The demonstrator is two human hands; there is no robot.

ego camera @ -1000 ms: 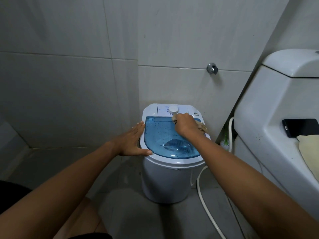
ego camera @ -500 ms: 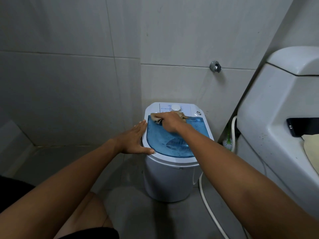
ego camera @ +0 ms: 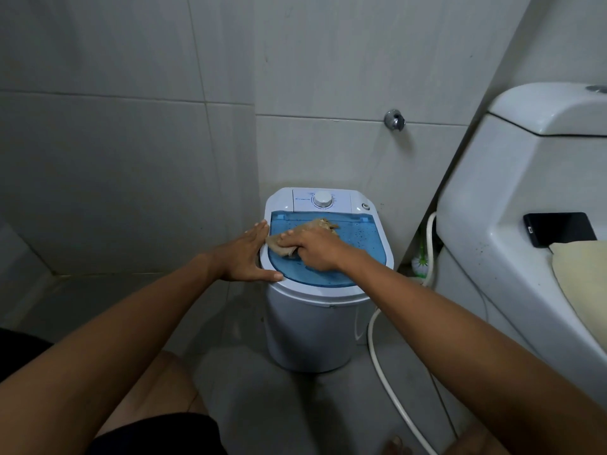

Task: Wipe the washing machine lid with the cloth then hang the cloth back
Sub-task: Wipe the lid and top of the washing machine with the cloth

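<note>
A small white washing machine (ego camera: pixel 308 326) stands on the floor in the tiled corner, with a clear blue lid (ego camera: pixel 358 244) and a white dial at the back. My right hand (ego camera: pixel 315 249) presses a crumpled tan cloth (ego camera: pixel 317 224) flat on the left half of the lid. Part of the cloth pokes out past my fingers toward the left rim and toward the back. My left hand (ego camera: pixel 246 257) lies open against the machine's left rim, thumb along the front edge. Water drops speckle the right side of the lid.
A white toilet (ego camera: pixel 525 198) fills the right side, with a black phone (ego camera: pixel 558 228) and a cream cloth (ego camera: pixel 584 277) on it. A white hose (ego camera: pixel 394 389) runs along the floor beside the machine. A wall tap (ego camera: pixel 394 119) sticks out above. My knee (ego camera: pixel 157 389) is at the bottom left.
My right hand has slid the cloth from the back right of the lid, across the back edge, to the left middle. My left hand has stayed on the left rim.
</note>
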